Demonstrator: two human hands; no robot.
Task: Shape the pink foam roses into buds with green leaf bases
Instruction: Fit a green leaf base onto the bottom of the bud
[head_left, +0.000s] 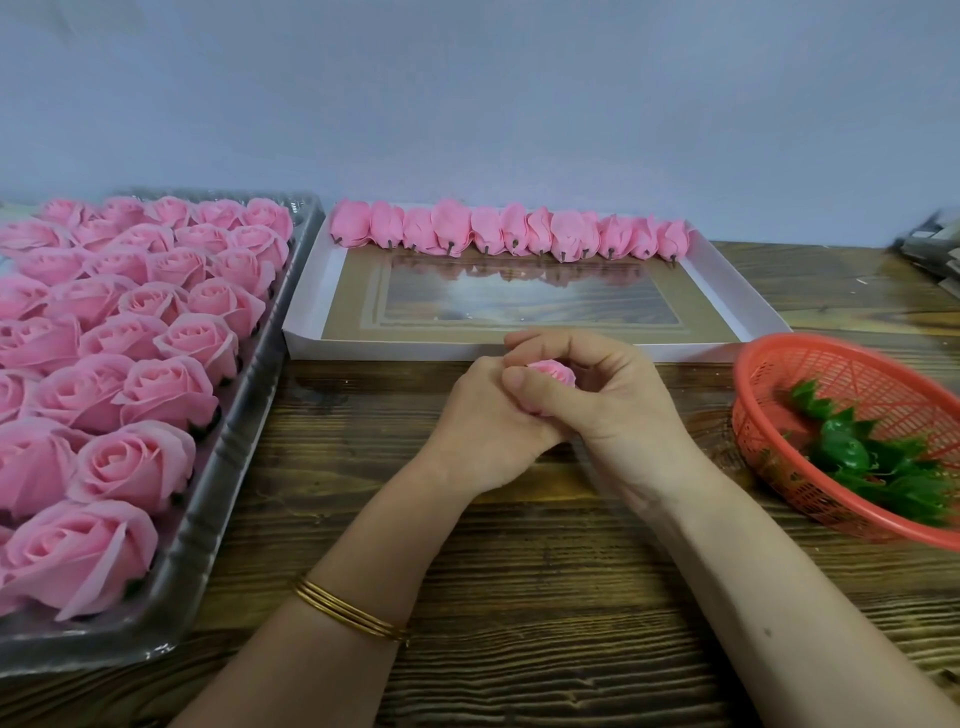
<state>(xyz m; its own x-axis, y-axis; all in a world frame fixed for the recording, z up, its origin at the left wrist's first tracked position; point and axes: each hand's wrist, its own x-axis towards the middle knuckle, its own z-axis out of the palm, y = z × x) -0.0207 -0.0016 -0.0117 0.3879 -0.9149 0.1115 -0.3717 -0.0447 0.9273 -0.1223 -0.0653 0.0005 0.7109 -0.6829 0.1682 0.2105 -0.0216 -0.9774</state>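
My bangle (353, 613) sits nearest, on the left wrist, and past it both hands meet over the table (519, 571). My left hand (483, 426) cups the rose (553, 371) from below and my right hand (602, 405) curls round it from above. Only the pink top shows between my fingers, so both hands are closed on the one flower. To do this well I think I should press the outer petals inward evenly, turning the rose a little between squeezes. Foam creases easily, so I would go gently. I cannot see the base inside my grip. The leaves (841, 452) lie in the basket (753, 374) to the right of my grip. Unshaped roses fill the tray (249, 467) to its left. Finished buds (514, 234) line the box (727, 291) beyond it.
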